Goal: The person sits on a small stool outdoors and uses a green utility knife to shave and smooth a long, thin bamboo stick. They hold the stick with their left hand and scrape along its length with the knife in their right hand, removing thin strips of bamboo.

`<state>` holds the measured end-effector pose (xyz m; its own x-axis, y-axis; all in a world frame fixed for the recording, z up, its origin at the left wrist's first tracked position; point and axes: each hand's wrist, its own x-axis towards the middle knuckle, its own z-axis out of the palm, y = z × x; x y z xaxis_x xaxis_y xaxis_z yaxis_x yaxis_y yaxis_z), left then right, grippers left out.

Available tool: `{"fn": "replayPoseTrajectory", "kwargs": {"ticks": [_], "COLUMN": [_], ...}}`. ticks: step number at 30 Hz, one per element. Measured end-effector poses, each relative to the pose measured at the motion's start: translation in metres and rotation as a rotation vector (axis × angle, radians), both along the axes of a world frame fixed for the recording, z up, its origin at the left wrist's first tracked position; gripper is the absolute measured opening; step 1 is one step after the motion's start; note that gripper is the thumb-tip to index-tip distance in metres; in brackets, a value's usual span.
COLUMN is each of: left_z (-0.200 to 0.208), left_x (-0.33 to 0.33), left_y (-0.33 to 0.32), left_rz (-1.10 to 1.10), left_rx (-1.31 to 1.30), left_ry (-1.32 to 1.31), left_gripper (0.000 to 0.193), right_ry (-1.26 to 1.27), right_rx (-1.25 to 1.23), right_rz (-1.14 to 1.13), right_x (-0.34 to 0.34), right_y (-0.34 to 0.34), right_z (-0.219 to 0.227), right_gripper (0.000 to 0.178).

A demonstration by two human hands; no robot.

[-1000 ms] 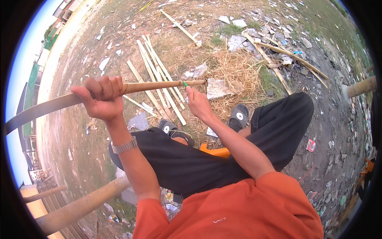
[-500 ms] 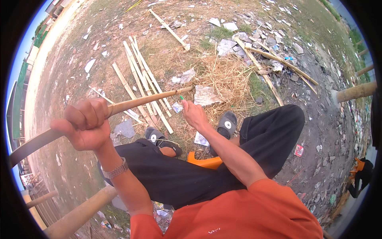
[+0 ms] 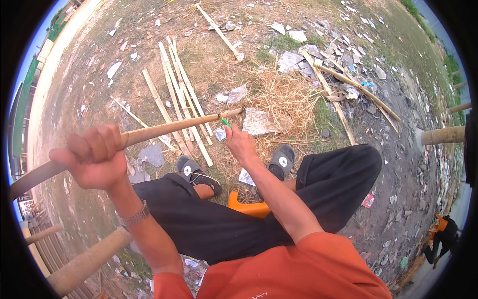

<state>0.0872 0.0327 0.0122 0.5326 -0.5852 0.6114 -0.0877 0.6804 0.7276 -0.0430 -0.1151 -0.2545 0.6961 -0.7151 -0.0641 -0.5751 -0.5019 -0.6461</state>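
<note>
A long split-bamboo strip (image 3: 174, 127) slants from the left rim toward the middle, with a dark mark close to its far end. My left hand (image 3: 94, 154), a watch on its wrist, is closed around the strip's near part and holds it raised. Close to the far end, my right hand (image 3: 241, 146) is closed on a small bright green object (image 3: 225, 121). That object's tip is at or just below the strip's edge; whether they touch I cannot tell. Most of the object is hidden by the fingers, so its kind does not show.
Several bamboo strips (image 3: 172, 82) lie on the ground ahead. Dry straw (image 3: 291, 102) is heaped right of them, with more bamboo (image 3: 361, 84) and rubble beyond. An orange stool edge (image 3: 249, 208) shows between my legs. Thick bamboo poles (image 3: 89, 261) stand at the sides.
My right hand has shifted a little left, bringing the green object's tip up closer to the strip. The left hand keeps its hold. The whole view has shifted slightly.
</note>
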Motion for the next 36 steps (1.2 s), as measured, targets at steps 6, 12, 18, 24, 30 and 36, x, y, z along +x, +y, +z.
{"fn": "replayPoseTrajectory", "kwargs": {"ticks": [6, 12, 18, 24, 30, 36], "left_z": [0.002, -0.005, 0.001, 0.005, 0.014, 0.02], "left_x": [0.007, -0.002, -0.02, -0.027, -0.016, 0.001], "left_y": [0.006, 0.028, 0.016, -0.003, -0.013, -0.04], "left_rz": [0.11, 0.179, 0.238, 0.132, 0.172, 0.108], "left_rx": [-0.003, 0.046, 0.056, 0.048, 0.112, 0.129], "left_ry": [0.094, 0.116, 0.108, 0.109, 0.125, 0.105], "left_gripper": [0.052, 0.054, 0.053, 0.054, 0.055, 0.054], "right_ry": [-0.026, 0.052, 0.097, -0.064, -0.115, 0.07], "right_rx": [-0.125, -0.156, -0.148, 0.01, 1.34, 0.085], "right_rz": [0.057, 0.077, 0.071, 0.143, -0.007, 0.085], "right_x": [0.004, 0.0, -0.005, -0.005, 0.005, 0.0], "right_y": [-0.008, -0.02, -0.023, -0.055, -0.048, -0.037], "right_z": [-0.013, -0.043, -0.03, -0.063, -0.018, -0.033], "right_gripper": [0.036, 0.041, 0.043, 0.047, 0.044, 0.035]}}
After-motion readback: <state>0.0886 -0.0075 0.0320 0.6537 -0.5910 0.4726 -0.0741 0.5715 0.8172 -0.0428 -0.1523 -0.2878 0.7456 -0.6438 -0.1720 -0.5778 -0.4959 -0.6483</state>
